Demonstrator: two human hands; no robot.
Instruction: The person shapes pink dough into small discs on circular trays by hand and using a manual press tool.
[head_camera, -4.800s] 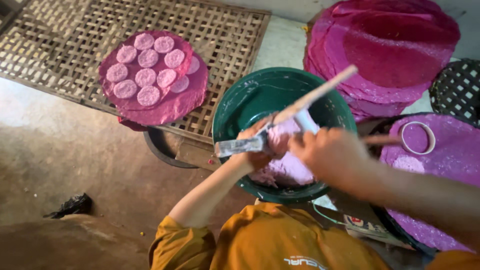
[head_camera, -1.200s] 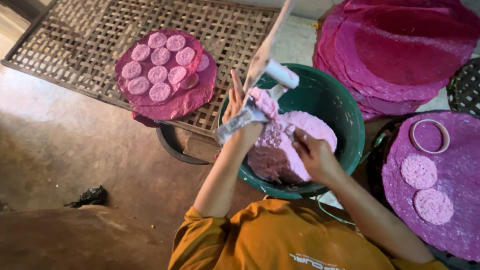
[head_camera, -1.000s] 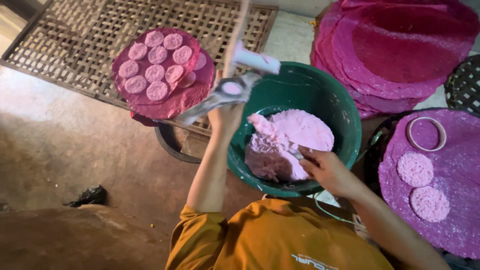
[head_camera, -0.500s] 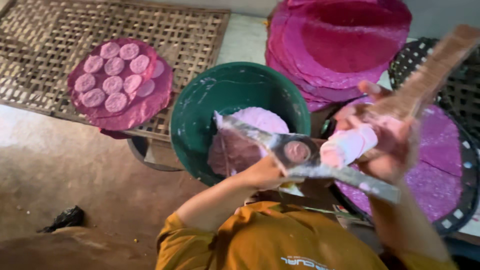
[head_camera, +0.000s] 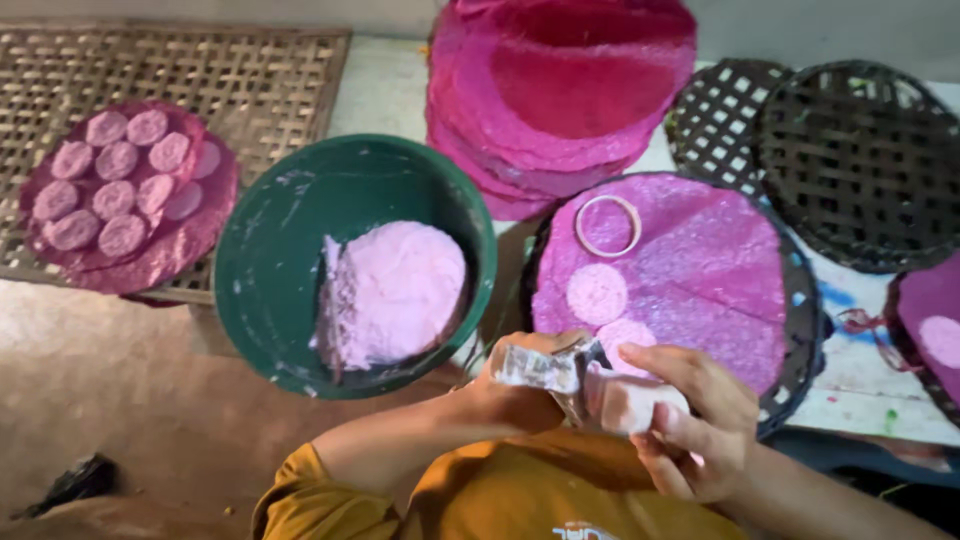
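Near the bottom edge, we are gripping a foil-wrapped tool (head_camera: 548, 368) in our left hand (head_camera: 520, 395), while our right hand (head_camera: 690, 420) is closing around a pink dough lump (head_camera: 625, 400) touching it. Just beyond, a pink mat (head_camera: 700, 270) is carrying two flat discs (head_camera: 597, 293) and a ring (head_camera: 607, 224). Left of it, a green bowl (head_camera: 270, 250) is holding dough (head_camera: 395, 290).

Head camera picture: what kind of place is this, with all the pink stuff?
Probably a small home workshop where pink dough gets shaped into discs by hand. A green bowl holds pink dough, small pink discs sit on a covered tray, and woven bamboo trays lie nearby.
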